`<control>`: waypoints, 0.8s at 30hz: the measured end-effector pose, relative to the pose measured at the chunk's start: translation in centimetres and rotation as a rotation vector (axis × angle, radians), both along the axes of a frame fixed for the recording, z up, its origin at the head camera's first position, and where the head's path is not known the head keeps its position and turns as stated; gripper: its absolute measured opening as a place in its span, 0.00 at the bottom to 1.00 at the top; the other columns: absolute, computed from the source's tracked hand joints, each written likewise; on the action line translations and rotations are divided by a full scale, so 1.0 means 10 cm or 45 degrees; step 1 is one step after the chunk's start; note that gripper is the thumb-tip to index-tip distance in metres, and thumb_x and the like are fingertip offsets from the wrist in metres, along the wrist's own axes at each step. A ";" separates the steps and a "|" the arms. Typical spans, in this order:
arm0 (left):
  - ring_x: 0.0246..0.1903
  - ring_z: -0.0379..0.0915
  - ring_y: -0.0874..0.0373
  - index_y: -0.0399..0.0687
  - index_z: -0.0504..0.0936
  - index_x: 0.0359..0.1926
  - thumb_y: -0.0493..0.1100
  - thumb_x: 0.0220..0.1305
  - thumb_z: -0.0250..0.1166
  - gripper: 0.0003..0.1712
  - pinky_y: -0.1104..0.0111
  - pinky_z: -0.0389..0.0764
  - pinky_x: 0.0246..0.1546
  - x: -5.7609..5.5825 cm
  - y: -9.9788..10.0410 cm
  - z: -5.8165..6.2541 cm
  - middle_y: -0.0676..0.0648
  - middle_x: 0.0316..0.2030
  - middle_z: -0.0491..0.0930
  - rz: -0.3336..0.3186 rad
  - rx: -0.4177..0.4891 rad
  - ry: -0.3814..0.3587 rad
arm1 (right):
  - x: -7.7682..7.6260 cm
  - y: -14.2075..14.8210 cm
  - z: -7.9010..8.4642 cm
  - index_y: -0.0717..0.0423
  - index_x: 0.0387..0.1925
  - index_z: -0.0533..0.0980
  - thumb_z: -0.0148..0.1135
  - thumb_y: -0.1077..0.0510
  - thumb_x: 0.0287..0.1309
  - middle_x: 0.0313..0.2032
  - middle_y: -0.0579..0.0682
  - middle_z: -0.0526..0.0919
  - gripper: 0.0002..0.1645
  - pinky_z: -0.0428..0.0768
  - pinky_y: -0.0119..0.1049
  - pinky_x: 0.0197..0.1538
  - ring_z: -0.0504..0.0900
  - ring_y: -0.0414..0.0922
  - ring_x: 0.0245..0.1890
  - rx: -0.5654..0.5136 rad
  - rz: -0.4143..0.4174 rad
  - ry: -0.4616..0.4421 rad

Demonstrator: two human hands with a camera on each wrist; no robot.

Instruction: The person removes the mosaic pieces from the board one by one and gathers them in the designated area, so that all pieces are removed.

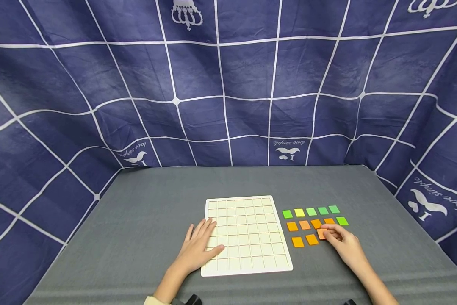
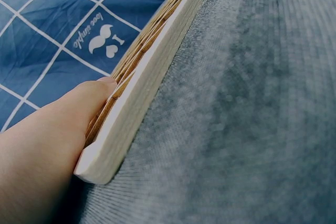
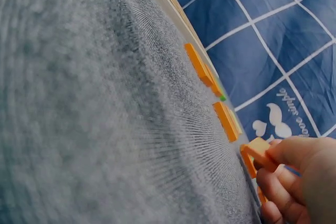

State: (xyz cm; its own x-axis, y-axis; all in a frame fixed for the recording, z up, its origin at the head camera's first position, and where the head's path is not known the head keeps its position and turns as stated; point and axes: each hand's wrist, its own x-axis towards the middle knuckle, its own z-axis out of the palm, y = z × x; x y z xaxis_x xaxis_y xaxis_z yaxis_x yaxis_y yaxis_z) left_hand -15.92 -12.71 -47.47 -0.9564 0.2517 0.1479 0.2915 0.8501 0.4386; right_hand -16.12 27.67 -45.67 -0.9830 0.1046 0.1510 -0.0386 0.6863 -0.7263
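A cream grid board [image 1: 247,237] with raised square cells lies on the grey cloth. My left hand [image 1: 200,243] rests over its left edge, fingers straight and spread, the thumb lying on the cells. In the right hand [image 1: 342,241], thumb and fingers pinch a light orange square tile [image 3: 261,153]. That tile is tilted, close over the cloth at the right end of the nearest row. Beside it lie an orange tile [image 1: 311,239] and another orange tile [image 1: 297,242]. In the right wrist view, the tile's far corner is hidden by the fingertips.
Right of the board, a middle row holds orange tiles [image 1: 292,226] and a bright green tile [image 1: 342,221]. Behind it runs a row of green tiles [image 1: 311,212] with a yellow tile [image 1: 299,212]. A blue checked curtain [image 1: 247,118] hangs behind the grey table [image 1: 144,212].
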 end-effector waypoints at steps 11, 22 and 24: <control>0.69 0.45 0.52 0.50 0.59 0.67 0.69 0.54 0.53 0.45 0.47 0.38 0.66 0.01 0.00 0.01 0.49 0.68 0.56 0.003 -0.005 -0.008 | -0.02 0.02 -0.09 0.56 0.42 0.79 0.59 0.55 0.57 0.31 0.47 0.77 0.13 0.71 0.25 0.27 0.68 0.26 0.23 0.090 0.039 0.103; 0.69 0.45 0.51 0.51 0.58 0.67 0.70 0.54 0.52 0.45 0.47 0.38 0.66 -0.01 -0.01 -0.01 0.49 0.69 0.55 0.003 -0.016 0.006 | -0.01 0.02 -0.11 0.53 0.37 0.81 0.60 0.60 0.55 0.31 0.47 0.74 0.08 0.68 0.25 0.26 0.65 0.28 0.23 0.196 0.053 0.133; 0.69 0.45 0.52 0.51 0.58 0.67 0.70 0.54 0.52 0.45 0.47 0.39 0.66 0.00 -0.01 -0.01 0.49 0.69 0.55 0.004 -0.017 0.004 | 0.00 0.02 -0.10 0.52 0.37 0.81 0.59 0.60 0.56 0.32 0.47 0.74 0.08 0.68 0.26 0.27 0.65 0.28 0.23 0.199 0.059 0.113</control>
